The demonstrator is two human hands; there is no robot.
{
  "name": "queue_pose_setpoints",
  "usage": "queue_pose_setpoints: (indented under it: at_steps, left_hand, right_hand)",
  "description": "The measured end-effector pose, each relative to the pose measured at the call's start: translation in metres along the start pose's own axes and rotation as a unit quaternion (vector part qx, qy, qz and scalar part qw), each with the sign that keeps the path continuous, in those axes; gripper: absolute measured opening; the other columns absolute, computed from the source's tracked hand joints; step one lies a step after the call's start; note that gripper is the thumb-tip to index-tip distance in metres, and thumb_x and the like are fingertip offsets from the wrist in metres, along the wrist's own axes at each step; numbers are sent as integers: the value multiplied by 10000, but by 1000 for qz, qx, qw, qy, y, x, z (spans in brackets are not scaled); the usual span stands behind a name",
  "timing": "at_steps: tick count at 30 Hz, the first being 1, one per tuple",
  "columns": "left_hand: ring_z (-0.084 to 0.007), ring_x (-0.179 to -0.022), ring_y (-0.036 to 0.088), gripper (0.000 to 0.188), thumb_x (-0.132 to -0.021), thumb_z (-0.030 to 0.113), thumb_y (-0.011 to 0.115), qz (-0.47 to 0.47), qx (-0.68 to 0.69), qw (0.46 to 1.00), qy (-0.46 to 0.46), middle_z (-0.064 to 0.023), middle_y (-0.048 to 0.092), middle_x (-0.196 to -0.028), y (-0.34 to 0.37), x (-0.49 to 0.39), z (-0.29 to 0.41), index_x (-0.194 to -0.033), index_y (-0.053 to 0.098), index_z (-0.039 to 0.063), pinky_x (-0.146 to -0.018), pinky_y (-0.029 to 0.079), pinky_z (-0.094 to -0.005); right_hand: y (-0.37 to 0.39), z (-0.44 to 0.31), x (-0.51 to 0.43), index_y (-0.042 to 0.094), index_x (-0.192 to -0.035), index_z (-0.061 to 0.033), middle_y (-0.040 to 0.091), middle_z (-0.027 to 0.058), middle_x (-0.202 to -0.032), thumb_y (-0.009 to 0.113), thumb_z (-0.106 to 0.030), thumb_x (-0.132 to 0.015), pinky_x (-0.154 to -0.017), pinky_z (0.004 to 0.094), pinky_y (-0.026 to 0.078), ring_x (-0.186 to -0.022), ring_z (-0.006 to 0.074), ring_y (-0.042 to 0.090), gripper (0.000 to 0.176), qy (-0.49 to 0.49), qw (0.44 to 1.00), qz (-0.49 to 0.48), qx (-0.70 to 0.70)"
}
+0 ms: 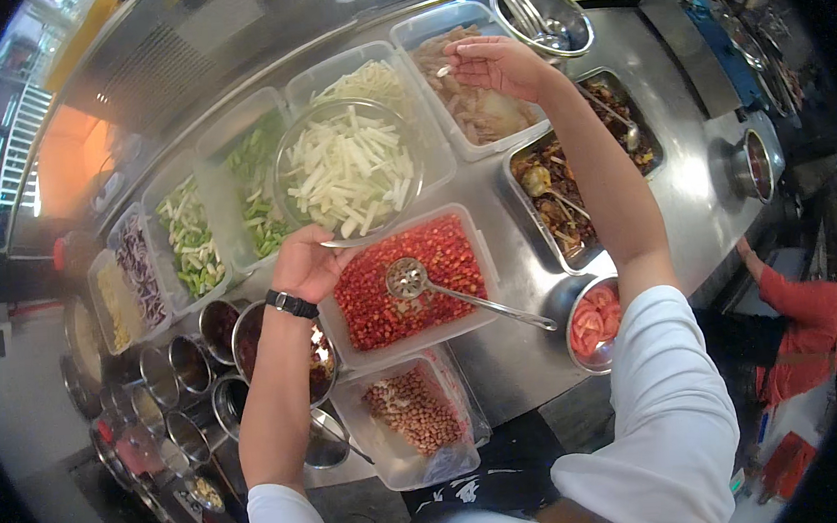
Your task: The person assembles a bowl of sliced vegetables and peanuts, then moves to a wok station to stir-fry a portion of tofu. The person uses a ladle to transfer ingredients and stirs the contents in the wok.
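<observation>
My left hand (312,264) grips the near rim of a clear round bowl (349,171) heaped with pale cut vegetable strips. The bowl is above the tubs of sliced green vegetable and pale shreds (367,81). My right hand (495,66) is over a plastic tub of pale brownish strips (484,112), with a small white piece at its fingertips. Nearer to me, a tub of chopped red chillies (420,283) has a slotted metal spoon (409,278) lying in it.
A tub of peanuts (419,409) and a bowl of sliced tomatoes (594,321) stand nearby. Metal trays of cooked food (561,206) lie right, a bowl with ladles (543,23) behind. Metal pots (191,364) crowd the left. A person in red (807,327) is at far right.
</observation>
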State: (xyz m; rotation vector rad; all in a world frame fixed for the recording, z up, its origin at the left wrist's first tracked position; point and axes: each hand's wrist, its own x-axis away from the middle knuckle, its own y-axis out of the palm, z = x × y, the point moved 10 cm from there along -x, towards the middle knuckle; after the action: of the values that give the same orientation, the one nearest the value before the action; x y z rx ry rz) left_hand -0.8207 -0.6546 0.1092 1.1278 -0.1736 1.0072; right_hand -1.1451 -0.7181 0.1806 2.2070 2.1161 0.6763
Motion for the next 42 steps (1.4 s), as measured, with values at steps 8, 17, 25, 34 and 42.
queue_pose_setpoints:
  at_steps: [8, 17, 25, 34, 42]
  left_hand:
    - [-307, -1124, 552, 547, -730, 5, 485, -38, 0, 999, -24, -153, 554, -1228, 24, 2, -4, -1274, 438, -15, -939, 508, -404]
    - [-314, -1056, 600, 550, -702, -5, 507, 14, 28, 999, 18, -170, 574, -1193, 1, 32, -4, -1248, 449, -30, -838, 564, -419]
    - [-330, -1147, 539, 585, -728, -13, 476, 15, 18, 1000, 1, -168, 518, -1282, -13, 54, -14, -1305, 388, -43, -948, 505, -437]
    - [-318, -1153, 534, 594, -732, -20, 486, -5, 32, 999, -21, -172, 505, -1294, 1, 45, -21, -1317, 380, -31, -972, 483, -439]
    - [-310, -1151, 537, 546, -741, -10, 482, -20, 2, 999, -30, -174, 534, -1255, 35, 3, -17, -1283, 413, -37, -986, 473, -443]
  right_hand:
    - [136, -37, 24, 704, -995, -66, 701, 63, -942, 612, -301, -845, -786, 280, 483, -847, 136, 623, 293, -191, 865, -142, 442]
    - [-96, 31, -96, 369, -1402, -143, 341, 188, -1431, 647, -439, -767, -1034, 426, 350, -1279, 386, 373, 753, -25, 768, 247, 590]
    - [-22, 90, -100, 326, -1418, -132, 271, 181, -1476, 727, -418, -648, -1029, 427, 366, -1247, 375, 414, 915, 147, 779, -72, 605]
    - [-8, 96, -22, 505, -1233, -56, 565, 251, -1126, 713, -234, -672, -832, 435, 494, -983, 375, 599, 624, -46, 651, -43, 757]
    - [-42, 18, -46, 623, -992, -77, 662, 170, -936, 664, -221, -712, -753, 416, 496, -881, 348, 626, 317, -97, 750, 56, 652]
